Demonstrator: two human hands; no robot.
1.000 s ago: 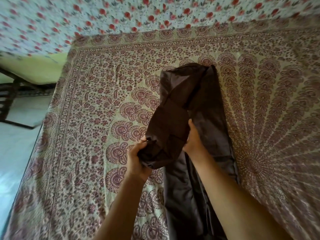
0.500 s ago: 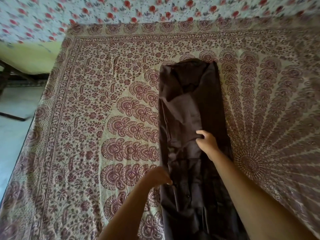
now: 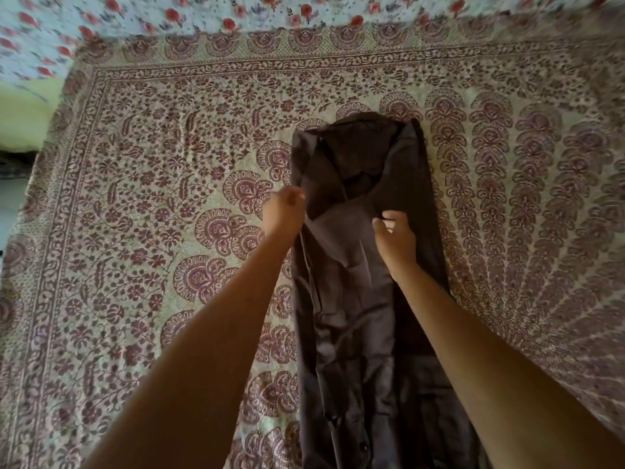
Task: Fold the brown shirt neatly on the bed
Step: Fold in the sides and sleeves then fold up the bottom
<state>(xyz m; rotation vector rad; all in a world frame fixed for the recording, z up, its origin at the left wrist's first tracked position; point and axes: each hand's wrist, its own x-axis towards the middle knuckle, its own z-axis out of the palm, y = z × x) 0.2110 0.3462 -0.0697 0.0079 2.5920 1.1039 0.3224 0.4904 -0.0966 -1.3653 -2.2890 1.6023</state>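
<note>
brown shirt [image 3: 365,282] laid as a long strip, frame centre, on the bed [image 3: 152,231] | left hand [image 3: 283,214] curled at its left edge, grasp unclear | right hand [image 3: 394,238] pinching a fold | advice: edges to be aligned, creases smoothed flat.

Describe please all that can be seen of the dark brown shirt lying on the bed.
The dark brown shirt of smooth, slightly shiny cloth lies flat on the patterned maroon and cream bedspread, folded into a long narrow strip running away from the person. Its collar end is at the far side, the near end leaves the picture. Creases and small buttons near the bottom show. The left hand touches its left edge; the right hand rests on the cloth with fingers curled, perhaps pinching it.
</note>
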